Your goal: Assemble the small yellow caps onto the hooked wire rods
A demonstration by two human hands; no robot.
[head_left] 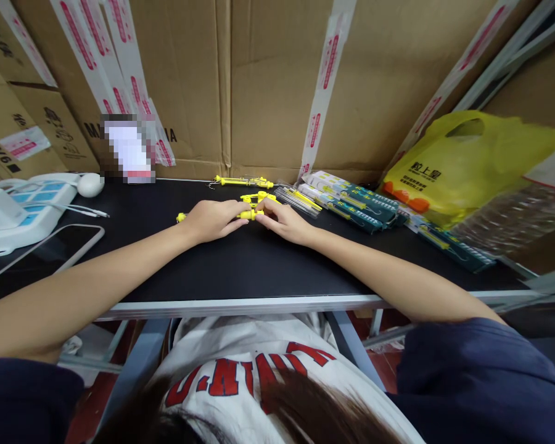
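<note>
My left hand is closed around a slim yellow plastic tool, whose near-left end sticks out past the wrist. My right hand pinches the tool's other end with thumb and fingers. The two hands almost meet at the middle of the black table. Just beyond the fingertips are more yellow plastic parts, partly hidden by the hands. Behind them, another yellow tool with a thin metal hook lies lengthwise near the cardboard. Thin metal rods and yellow pieces are bunched to the right of my right hand.
Green-and-white printed boxes are stacked at right, beside a yellow plastic bag. A white power strip with cables and a phone-like device occupy the left. Tall cardboard walls the back; a metal edge borders the front.
</note>
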